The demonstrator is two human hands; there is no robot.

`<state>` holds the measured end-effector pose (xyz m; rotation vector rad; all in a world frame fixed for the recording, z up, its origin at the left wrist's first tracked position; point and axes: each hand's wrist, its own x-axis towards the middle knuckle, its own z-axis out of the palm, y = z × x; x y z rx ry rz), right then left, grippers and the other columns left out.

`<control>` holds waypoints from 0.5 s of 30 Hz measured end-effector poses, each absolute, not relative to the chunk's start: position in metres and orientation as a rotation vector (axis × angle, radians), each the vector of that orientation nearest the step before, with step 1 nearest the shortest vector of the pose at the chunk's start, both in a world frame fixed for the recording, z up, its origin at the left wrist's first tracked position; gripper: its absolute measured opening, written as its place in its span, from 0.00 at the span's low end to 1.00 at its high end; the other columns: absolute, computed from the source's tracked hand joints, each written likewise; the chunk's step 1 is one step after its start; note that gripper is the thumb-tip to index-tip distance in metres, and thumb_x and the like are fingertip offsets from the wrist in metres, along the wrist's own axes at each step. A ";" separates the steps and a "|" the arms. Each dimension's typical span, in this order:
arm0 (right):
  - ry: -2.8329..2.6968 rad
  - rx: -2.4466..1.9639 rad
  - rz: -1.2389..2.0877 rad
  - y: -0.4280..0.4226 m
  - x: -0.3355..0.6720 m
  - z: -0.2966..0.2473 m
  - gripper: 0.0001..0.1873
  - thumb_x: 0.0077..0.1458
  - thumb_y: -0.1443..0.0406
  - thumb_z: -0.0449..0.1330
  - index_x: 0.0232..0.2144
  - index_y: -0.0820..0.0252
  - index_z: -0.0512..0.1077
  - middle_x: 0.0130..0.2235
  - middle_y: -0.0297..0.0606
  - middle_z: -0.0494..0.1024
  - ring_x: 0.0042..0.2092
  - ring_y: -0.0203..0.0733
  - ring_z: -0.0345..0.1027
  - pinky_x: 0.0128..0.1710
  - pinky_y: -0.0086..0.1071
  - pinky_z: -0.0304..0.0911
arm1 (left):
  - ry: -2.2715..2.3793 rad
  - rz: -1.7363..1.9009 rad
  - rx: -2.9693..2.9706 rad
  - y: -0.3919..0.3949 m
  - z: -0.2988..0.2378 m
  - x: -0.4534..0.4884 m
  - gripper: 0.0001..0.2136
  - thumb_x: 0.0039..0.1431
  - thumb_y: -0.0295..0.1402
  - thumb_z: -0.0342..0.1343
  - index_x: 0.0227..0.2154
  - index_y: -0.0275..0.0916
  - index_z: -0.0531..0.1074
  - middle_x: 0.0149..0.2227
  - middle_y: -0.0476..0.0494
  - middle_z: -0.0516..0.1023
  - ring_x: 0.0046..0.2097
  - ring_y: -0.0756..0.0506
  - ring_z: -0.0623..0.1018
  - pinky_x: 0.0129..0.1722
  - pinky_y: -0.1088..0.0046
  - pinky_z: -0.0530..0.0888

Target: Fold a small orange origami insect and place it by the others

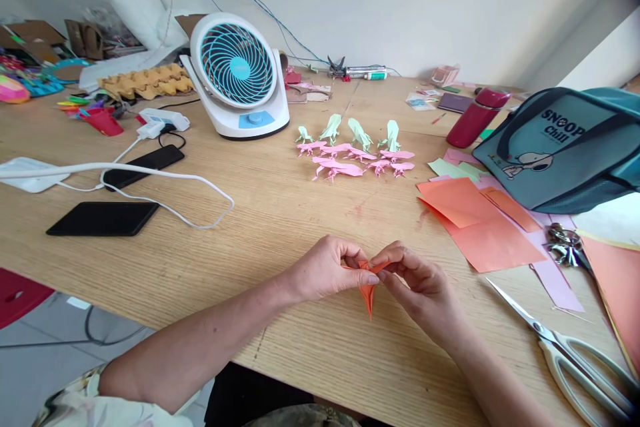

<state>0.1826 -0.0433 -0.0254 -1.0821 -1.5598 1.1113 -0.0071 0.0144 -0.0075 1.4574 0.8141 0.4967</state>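
Between my two hands, just above the wooden table [310,340], is a piece of folded orange paper [367,297] with a narrow point hanging down. My left hand [337,268] pinches its upper left part between thumb and fingers. From the other side, my right hand [417,280] is closed with thumb and fingertips on the paper's upper right part. The fingertips of both hands nearly meet and hide some of the folds. Beyond my hands stand several folded paper figures, pink ones [337,167] in front and pale green ones [360,133] behind.
Orange sheets [493,233] and open scissors [550,337] lie at right, near a teal bag [565,153] and a red bottle [475,119]. A white fan [237,67] stands at the back. Left are a black phone [103,219] and a white cable [200,179].
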 end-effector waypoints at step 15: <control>-1.431 -1.052 1.289 -0.045 0.180 -0.022 0.05 0.63 0.62 0.58 0.36 0.55 0.73 0.36 0.35 0.70 0.38 0.38 0.67 0.39 0.33 0.64 | 0.778 0.480 1.400 0.016 -0.012 -0.006 0.13 0.49 0.39 0.66 0.24 0.34 0.73 0.22 0.53 0.68 0.26 0.54 0.65 0.28 0.77 0.59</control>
